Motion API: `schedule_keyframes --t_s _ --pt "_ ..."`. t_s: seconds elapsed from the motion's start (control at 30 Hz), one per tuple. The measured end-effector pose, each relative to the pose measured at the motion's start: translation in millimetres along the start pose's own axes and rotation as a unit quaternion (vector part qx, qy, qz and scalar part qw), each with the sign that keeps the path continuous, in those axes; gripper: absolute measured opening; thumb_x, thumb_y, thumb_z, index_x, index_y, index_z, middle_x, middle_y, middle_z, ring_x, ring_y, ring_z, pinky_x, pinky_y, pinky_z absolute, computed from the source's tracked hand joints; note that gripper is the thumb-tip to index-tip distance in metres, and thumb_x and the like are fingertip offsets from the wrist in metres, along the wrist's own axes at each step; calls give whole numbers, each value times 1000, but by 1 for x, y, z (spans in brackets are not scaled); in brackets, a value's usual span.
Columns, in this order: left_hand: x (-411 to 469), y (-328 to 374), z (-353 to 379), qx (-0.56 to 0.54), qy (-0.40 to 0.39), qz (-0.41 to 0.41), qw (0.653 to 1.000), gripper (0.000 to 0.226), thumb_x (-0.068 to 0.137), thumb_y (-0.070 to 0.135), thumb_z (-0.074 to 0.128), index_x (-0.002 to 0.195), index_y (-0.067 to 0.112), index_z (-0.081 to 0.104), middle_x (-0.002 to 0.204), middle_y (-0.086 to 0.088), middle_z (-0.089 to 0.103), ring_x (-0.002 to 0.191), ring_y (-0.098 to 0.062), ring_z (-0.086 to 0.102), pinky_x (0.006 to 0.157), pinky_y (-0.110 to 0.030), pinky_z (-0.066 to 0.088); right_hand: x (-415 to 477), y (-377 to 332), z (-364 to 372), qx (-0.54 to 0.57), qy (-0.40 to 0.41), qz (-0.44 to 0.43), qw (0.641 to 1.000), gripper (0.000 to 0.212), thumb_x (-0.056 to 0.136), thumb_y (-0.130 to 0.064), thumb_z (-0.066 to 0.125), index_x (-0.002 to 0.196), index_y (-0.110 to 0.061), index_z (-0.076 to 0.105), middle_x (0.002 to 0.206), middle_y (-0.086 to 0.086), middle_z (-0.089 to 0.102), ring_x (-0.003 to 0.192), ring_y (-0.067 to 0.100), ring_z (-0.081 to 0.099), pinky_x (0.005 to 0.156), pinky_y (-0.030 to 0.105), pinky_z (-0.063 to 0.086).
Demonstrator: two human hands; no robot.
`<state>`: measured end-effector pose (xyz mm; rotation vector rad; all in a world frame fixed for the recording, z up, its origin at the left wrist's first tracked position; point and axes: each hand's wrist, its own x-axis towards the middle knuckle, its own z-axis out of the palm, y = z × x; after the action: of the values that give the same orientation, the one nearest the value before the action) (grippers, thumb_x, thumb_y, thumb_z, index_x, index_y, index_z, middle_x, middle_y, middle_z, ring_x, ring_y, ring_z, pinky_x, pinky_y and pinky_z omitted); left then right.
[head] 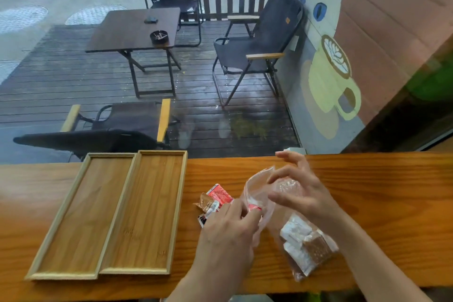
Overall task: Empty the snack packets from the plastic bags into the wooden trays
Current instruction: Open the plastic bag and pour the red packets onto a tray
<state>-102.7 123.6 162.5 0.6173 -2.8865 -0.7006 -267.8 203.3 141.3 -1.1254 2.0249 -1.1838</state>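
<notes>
We see two empty trays, the left tray (pixel 81 216) and the right tray (pixel 144 211), lying side by side and touching on the left of the wooden surface (pixel 380 191). Right of them lie loose packets (pixel 215 200), red and brown, just beside the mouth of a clear bag (pixel 259 193). Left hand (pixel 228 230) pinches the bag's near edge, fingers closed on the plastic by a red packet (pixel 255 207). Right hand (pixel 296 191) holds the bag's far side, fingers spread and curled; how firmly it grips we cannot tell. A second bag (pixel 306 245), holding white and brown packets, lies on the surface under the right forearm. Behind the surface, a deck with chairs.
</notes>
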Motion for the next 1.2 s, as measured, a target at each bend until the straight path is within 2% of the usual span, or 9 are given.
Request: schedule_keyframes --t_s 0.07,0.17,0.27,0.37,0.57,0.73,0.97,1.1,1.2 --pt "1 -8 -4 -3 3 14 1000 22 75 16 72 94 18 62 92 -2 66 75 -15 58 61 -27 49 2 3 -13 -65 -108 -24 992 19 63 -49 72 79 -42 66 136 -33 23 126 -18 12 106 35 12" --pt "1 -19 -14 -17 14 12 1000 16 78 16 69 93 17 63 104 -2 64 87 -18 60 69 -28 47 11 7 -25 -159 -190 -16 969 20 65 -52 73 82 -44 65 135 -35 23 121 -17 10 103 36 12" --pt "-1 -27 -21 -40 14 -6 999 10 87 19 56 97 22 56 106 5 57 90 -14 54 71 -21 43 22 2 -29 -156 -192 -37 968 21 75 -23 73 71 -39 61 116 -27 50 111 -15 39 94 16 41" --pt "-3 -38 -28 -60 30 -15 998 10 90 20 48 84 27 49 86 11 53 76 -10 50 63 -19 39 28 -5 -30 -142 -191 -59 969 16 75 -13 72 74 -27 65 87 -12 65 88 1 60 75 25 57" --pt "-16 -64 -61 -93 75 -49 992 6 86 25 55 86 26 61 82 14 64 78 -2 59 67 -22 52 30 -37 -18 -80 -151 -142 975 11 72 -27 69 79 -19 68 78 -10 65 78 9 63 66 18 55" --pt "-36 -86 -97 -113 117 -68 984 8 79 21 63 80 29 62 75 25 58 88 7 56 70 -4 45 45 -70 11 -27 -165 -198 966 11 73 -26 68 78 -16 68 76 -2 66 72 14 63 64 26 57" --pt "-77 -127 -131 -152 152 -139 967 9 79 19 62 80 27 64 75 15 65 77 7 59 64 -6 45 69 -99 80 8 -196 -203 959 28 73 -39 63 79 -12 67 76 1 67 73 17 63 64 38 57" --pt "-103 -155 -151 -156 149 -168 962 9 74 35 55 76 33 63 92 20 63 85 4 59 71 -7 44 81 -116 121 15 -230 -207 951 27 73 -42 63 78 -15 66 75 -4 66 71 14 63 63 32 56" --pt "-118 -175 -164 -177 133 -183 958 10 73 36 54 75 33 64 90 24 64 84 6 59 68 -3 43 92 -128 144 16 -274 -187 943 20 73 -41 62 78 -22 65 76 -6 66 73 13 63 63 29 56"
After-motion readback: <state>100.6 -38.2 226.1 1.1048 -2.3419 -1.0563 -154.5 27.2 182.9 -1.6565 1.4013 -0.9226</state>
